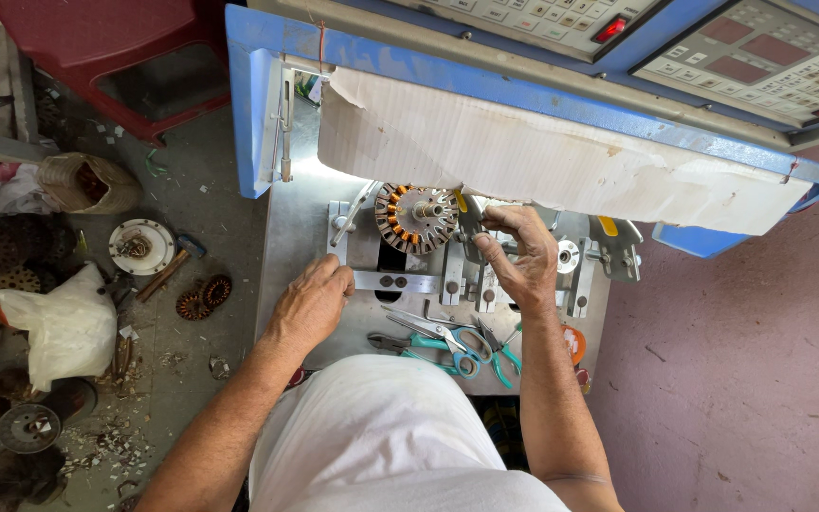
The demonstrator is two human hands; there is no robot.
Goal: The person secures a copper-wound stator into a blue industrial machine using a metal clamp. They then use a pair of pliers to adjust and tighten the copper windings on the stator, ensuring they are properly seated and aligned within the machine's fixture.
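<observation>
A round motor stator (416,217) with copper windings is mounted on the winding machine, above a metal work plate (300,237). My right hand (520,254) reaches up just right of the stator, its fingertips pinched at a small part by the stator's edge; what it grips is too small to tell. My left hand (316,301) rests palm down on the plate, touching the left end of a flat metal bar (396,282). It holds nothing I can see.
Teal-handled scissors (447,338) and pliers (500,353) lie at the plate's near edge. A torn cardboard sheet (561,156) hangs over the blue machine frame (244,95) under control panels (760,57). On the floor left: spare stators (203,297), a white bag (66,325), a red stool (116,47).
</observation>
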